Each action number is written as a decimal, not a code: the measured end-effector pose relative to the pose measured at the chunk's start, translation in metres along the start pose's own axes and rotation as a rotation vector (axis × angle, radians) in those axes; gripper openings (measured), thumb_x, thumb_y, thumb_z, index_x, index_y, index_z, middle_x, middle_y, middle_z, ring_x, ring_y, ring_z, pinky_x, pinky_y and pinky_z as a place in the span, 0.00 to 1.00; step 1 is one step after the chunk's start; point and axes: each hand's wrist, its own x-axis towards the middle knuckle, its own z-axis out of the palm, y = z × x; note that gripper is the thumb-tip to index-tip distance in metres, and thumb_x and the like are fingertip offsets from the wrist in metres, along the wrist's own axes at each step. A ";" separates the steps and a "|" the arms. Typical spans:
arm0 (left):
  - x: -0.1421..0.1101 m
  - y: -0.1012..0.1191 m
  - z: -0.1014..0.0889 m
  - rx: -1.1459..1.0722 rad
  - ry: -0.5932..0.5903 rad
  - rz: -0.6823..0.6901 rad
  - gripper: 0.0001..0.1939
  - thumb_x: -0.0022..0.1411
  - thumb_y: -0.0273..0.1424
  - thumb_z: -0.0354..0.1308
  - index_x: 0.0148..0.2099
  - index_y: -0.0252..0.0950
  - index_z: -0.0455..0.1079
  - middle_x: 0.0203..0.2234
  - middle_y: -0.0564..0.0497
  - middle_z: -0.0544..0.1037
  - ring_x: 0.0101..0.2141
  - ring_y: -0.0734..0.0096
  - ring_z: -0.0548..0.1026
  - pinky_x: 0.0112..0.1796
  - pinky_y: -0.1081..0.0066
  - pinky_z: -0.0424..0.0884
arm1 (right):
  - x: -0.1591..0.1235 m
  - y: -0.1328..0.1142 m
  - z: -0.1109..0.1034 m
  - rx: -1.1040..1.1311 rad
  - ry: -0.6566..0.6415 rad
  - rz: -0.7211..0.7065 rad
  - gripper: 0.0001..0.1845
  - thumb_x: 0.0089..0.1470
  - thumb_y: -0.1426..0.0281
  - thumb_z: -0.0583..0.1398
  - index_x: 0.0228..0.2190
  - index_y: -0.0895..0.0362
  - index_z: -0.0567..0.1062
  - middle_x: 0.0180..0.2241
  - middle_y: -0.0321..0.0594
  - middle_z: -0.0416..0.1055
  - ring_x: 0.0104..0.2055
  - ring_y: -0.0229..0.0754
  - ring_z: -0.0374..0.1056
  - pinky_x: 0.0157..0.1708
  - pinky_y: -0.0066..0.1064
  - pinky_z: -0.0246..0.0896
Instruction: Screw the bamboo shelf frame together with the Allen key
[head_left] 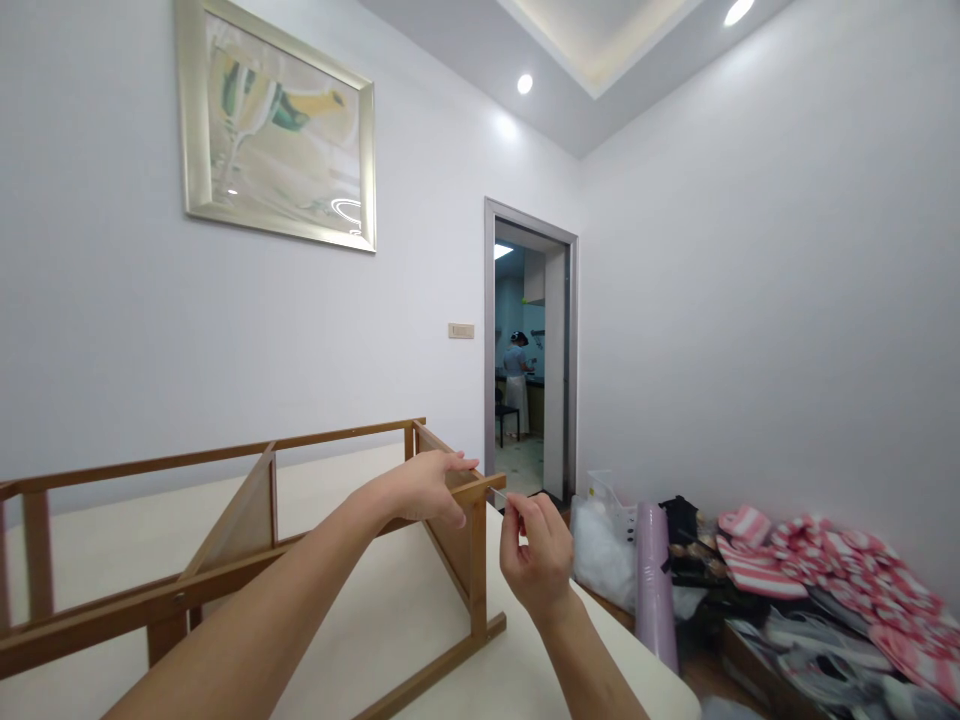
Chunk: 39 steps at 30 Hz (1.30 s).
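A brown wooden shelf rack [300,550] lies on its side across a cream-white table [345,640], its rails and slanting panels facing me. My left hand [431,485] grips the rack's upper rail close to the right-hand corner, thumb on the near side and fingers stretched over the top. Just beyond that corner, my right hand [536,550] pinches a thin metal rod [496,492] that points at the rail's end. The rod's other end is hidden in my fingers, so its exact kind cannot be made out.
Right of the table are a purple roll [656,580], a white plastic bag [600,540], pink-and-white striped fabric [832,560] and a box of grey items [810,655]. Beyond the doorway [489,340] a person [516,370] stands at a counter. A framed picture [277,120] hangs on the wall.
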 end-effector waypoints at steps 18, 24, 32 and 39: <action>0.010 -0.017 0.004 -0.115 0.056 0.031 0.29 0.60 0.40 0.52 0.62 0.41 0.68 0.62 0.54 0.67 0.62 0.58 0.64 0.61 0.67 0.57 | 0.001 -0.004 -0.001 0.001 0.002 0.028 0.09 0.57 0.81 0.57 0.38 0.58 0.71 0.24 0.36 0.63 0.26 0.38 0.61 0.25 0.30 0.56; 0.012 -0.021 0.005 -0.118 0.052 0.041 0.27 0.59 0.37 0.50 0.61 0.45 0.68 0.58 0.56 0.72 0.59 0.57 0.68 0.58 0.65 0.63 | 0.000 -0.004 0.000 -0.027 -0.004 -0.011 0.11 0.57 0.82 0.56 0.41 0.58 0.71 0.25 0.38 0.64 0.27 0.39 0.61 0.26 0.31 0.57; 0.012 -0.022 0.006 -0.119 0.051 0.044 0.27 0.62 0.40 0.50 0.62 0.44 0.67 0.61 0.54 0.69 0.61 0.58 0.66 0.60 0.63 0.60 | -0.001 -0.002 -0.002 0.110 0.012 -0.029 0.16 0.55 0.83 0.58 0.44 0.56 0.74 0.27 0.39 0.67 0.29 0.40 0.62 0.27 0.31 0.60; 0.006 -0.012 0.001 -0.105 0.040 0.078 0.32 0.66 0.52 0.42 0.61 0.40 0.69 0.64 0.52 0.64 0.64 0.60 0.60 0.63 0.67 0.53 | 0.001 0.008 -0.005 0.131 0.022 -0.004 0.19 0.56 0.83 0.58 0.45 0.54 0.75 0.28 0.39 0.66 0.29 0.39 0.61 0.26 0.31 0.60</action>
